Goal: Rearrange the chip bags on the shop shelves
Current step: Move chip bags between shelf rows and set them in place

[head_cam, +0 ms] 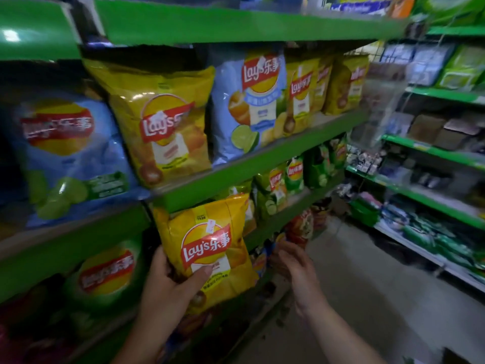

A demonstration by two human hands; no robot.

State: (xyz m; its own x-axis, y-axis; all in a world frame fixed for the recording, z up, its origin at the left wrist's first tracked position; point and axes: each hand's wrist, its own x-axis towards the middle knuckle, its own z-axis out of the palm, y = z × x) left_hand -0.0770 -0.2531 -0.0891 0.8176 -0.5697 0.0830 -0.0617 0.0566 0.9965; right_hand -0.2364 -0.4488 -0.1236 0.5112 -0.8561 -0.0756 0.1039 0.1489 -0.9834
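Left hand (168, 282) grips yellow chip bag (207, 248) at low left side, thumb on front. Bag upright, held just under green shelf (262, 158). Right hand (294, 261) loose, fingers straight, holds nothing, just right of bag. Big yellow bag (162, 122) and blue bag (246, 106) stand on shelf above.

Chip bag count, left racks
Yellow bags (162, 122): five clear, four upper centre plus one yellow bag (207, 250) lower centre. Light-blue lime bags (246, 106): two. Green bags (294, 172): at least four, blurred.
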